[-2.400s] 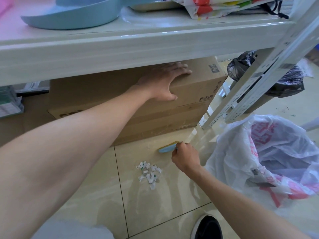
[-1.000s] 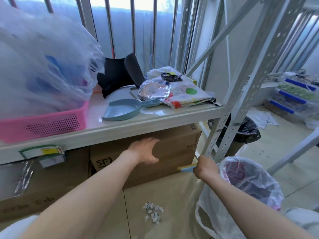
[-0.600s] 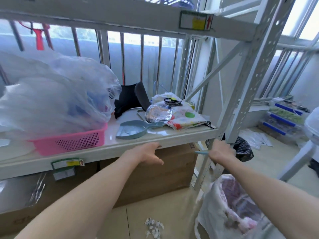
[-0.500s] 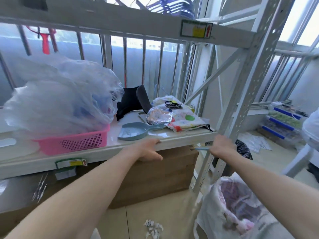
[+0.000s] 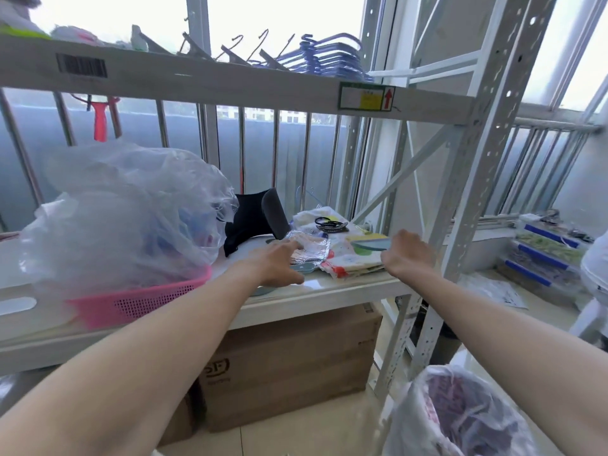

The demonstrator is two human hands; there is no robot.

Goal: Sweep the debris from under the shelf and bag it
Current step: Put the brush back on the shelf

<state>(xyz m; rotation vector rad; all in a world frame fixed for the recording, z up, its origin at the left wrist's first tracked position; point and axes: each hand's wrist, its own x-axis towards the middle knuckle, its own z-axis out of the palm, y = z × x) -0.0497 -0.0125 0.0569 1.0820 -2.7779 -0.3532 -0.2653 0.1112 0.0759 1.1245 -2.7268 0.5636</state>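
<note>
Blue-grey plastic is what the next move hinges on: the dustpan (image 5: 283,278) lies flat on the shelf (image 5: 345,287), mostly hidden under the left hand (image 5: 276,263), with only its handle end showing between that hand and the folded patterned cloth (image 5: 348,263).

From the head camera, the one view given, the handle's long axis runs roughly left to right along the shelf's front edge, and its free end points toward the cloth. The left hand's grip is spread, fingers (image 5: 291,246) apart and reaching past the pan onto a crinkled foil packet (image 5: 311,248); it lies over the pan but is not closed round it. The right hand (image 5: 408,255) is curled shut on the small brush (image 5: 371,245), whose pale blue body sticks out to the left over the cloth, toward the other hand.

So the left hand is plainly the nearer one and the free one. My judgement is that it need only draw back slightly and close on the handle beneath it.

Debris itself is not in sight at this angle; the floor under the shelf shows only cardboard boxes (image 5: 286,363). A white plastic bag (image 5: 460,416) stands open at lower right, below the right forearm, ready to receive it.
</note>
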